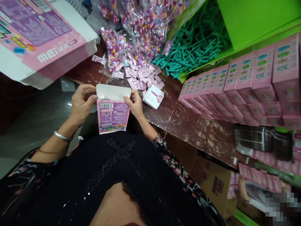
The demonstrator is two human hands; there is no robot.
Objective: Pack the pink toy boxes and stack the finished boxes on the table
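Between my two hands is a small pink and purple printed box (113,116), its white top flap (113,90) standing up. At the box's upper left edge, my left hand (82,101) has its thumb and fingers closed on the flap side. My right hand (134,102) pinches the upper right edge, thumb on the printed face. Just right of that hand, a stack of white printed cards (153,96) lies on the dark worn table (181,116). Small pink sachets (143,77) are heaped behind the cards. What the box holds inside is hidden.
Bags of colourful small pieces (141,28) lie at the back. A green bin (254,25) spills teal plastic sticks (197,44). Rows of pink boxes (237,84) stand at right, and a large pink carton (54,40) at upper left. Another person (256,191) is at lower right.
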